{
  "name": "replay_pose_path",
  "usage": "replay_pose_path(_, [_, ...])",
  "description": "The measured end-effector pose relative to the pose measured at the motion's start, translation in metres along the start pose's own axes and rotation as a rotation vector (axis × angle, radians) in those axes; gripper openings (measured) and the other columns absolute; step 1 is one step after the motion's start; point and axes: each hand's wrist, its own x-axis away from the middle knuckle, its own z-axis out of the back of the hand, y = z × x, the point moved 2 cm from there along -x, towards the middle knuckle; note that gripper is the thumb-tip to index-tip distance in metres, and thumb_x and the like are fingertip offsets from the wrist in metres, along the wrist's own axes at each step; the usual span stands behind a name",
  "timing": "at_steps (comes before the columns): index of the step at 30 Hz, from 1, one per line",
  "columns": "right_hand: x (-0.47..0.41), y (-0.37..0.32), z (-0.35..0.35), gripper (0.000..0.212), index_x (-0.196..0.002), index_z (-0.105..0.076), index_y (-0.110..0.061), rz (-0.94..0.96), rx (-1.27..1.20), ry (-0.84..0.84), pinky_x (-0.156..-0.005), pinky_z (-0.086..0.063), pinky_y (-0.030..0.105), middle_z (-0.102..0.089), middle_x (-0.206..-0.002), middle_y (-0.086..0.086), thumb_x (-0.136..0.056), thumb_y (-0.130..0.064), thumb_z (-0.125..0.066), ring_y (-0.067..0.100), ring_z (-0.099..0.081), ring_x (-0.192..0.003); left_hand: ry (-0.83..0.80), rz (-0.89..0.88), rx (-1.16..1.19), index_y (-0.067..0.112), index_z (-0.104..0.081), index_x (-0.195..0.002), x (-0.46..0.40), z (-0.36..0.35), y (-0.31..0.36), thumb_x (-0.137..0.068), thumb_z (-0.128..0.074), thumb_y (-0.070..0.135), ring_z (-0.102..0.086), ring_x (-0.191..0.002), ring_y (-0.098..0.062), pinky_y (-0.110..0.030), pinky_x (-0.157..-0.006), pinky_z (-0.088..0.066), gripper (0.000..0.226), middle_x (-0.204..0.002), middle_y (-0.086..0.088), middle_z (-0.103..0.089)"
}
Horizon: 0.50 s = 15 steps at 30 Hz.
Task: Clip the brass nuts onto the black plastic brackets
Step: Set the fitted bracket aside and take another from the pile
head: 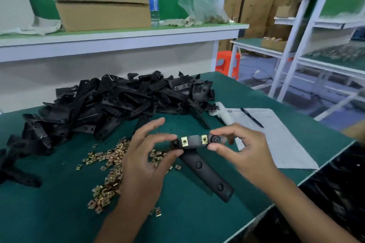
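Hands: left hand (pixel 146 156) and right hand (pixel 243 148) each pinch one end of a bracket (pixel 194 141), held between them above the surface (pixel 187 221).
Nuts: two brass nuts (pixel 184 141) sit on it.
Risk: a half-seated nut could pop off if squeezed unevenly.
Supply: loose nuts (pixel 110 163) lie under the left hand; bracket pile (pixel 110 102) toward the far edge.

left hand (pixel 142 156) hides part of the brass nuts (pixel 110 163).

Green bench (pixel 197 223) carries bracket pile (pixel 110 102), loose brass nuts (pixel 110 163), paper (pixel 276 140), pen (pixel 251 117)
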Motion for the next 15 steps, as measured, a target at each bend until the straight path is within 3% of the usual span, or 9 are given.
replay_pose_path(2, [0.007, 0.001, 0.017, 0.023, -0.102, -0.075, -0.028, 0.015, 0.042, 0.038, -0.076, -0.046, 0.021, -0.073, -0.107, -0.014, -0.082, -0.039, -0.079, 0.016, -0.068, -0.099, -0.035, -0.029, -0.016, 0.049, -0.064, -0.102, -0.003, -0.013, 0.010, -0.083, -0.067, 0.052, -0.047, -0.133, 0.000, -0.010, -0.106, -0.033, 0.019, -0.138, 0.018, -0.054])
replay_pose_path(5, [0.026, 0.002, 0.049, 0.022, -0.102, -0.074, -0.024, 0.011, 0.124, 0.112, -0.077, -0.047, 0.021, -0.068, -0.117, -0.011, -0.082, -0.033, -0.080, 0.017, -0.066, -0.106, -0.098, -0.057, -0.025, 0.046, -0.065, -0.099, -0.003, -0.042, 0.024, -0.083, -0.071, 0.054, -0.046, -0.130, 0.000, -0.025, -0.106, -0.041, 0.019, -0.138, 0.018, -0.053])
replay_pose_path(9, [0.072, 0.005, 0.110, 0.022, -0.103, -0.073, -0.029, -0.066, 0.290, 0.236, -0.081, -0.047, 0.020, -0.064, -0.115, -0.009, -0.083, -0.034, -0.078, 0.015, -0.063, -0.108, -0.180, -0.135, 0.009, 0.036, -0.069, -0.097, 0.009, -0.103, 0.057, -0.075, -0.079, 0.042, -0.047, -0.111, 0.003, -0.010, -0.100, -0.030, 0.025, -0.120, 0.023, -0.053])
replay_pose_path(13, [0.126, 0.005, 0.171, 0.018, -0.103, -0.072, -0.026, -0.147, 0.496, 0.377, -0.090, -0.046, 0.024, -0.062, -0.112, -0.005, -0.087, -0.030, -0.077, 0.016, -0.062, -0.108, -0.330, -0.096, 0.106, 0.033, -0.067, -0.093, 0.032, -0.172, 0.098, -0.073, -0.089, 0.026, -0.050, -0.073, 0.000, -0.035, -0.077, -0.048, 0.030, -0.079, 0.019, -0.057])
replay_pose_path(15, [0.151, 0.006, 0.195, 0.016, -0.103, -0.072, -0.019, -0.236, 0.562, 0.448, -0.087, -0.049, 0.028, -0.062, -0.110, -0.003, -0.088, -0.026, -0.074, 0.015, -0.062, -0.108, -0.403, -0.098, 0.127, 0.031, -0.065, -0.091, 0.046, -0.204, 0.117, -0.073, -0.088, 0.026, -0.047, -0.066, 0.000, -0.041, -0.068, -0.052, 0.030, -0.071, 0.017, -0.056])
